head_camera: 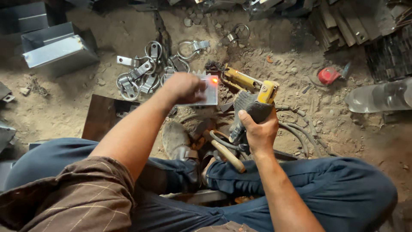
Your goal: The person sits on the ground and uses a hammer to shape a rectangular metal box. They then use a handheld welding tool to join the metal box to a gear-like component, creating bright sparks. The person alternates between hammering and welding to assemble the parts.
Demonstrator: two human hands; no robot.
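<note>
Gripping the small metal plate (201,92) on the sandy ground in my closed left hand (185,87), right hand (257,129) clenched around the electrode holder (253,109), I could burn my bare fingers on that glowing weld spot (214,80).

No packages, labels, signs or screens are visible.

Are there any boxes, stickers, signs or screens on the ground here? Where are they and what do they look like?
No signs or screens show.
Plastic bottle: lies on its side at the right edge; clear, ribbed, no label visible.
Folded sheet-metal box shapes: upper left on the dirt; grey, shiny, open-ended, unmarked.
Welding electrode holder: in the right hand; yellow head, dark grip, no readable sticker.
Small metal plate: under the left hand; pale grey with a glowing orange spot.
</note>
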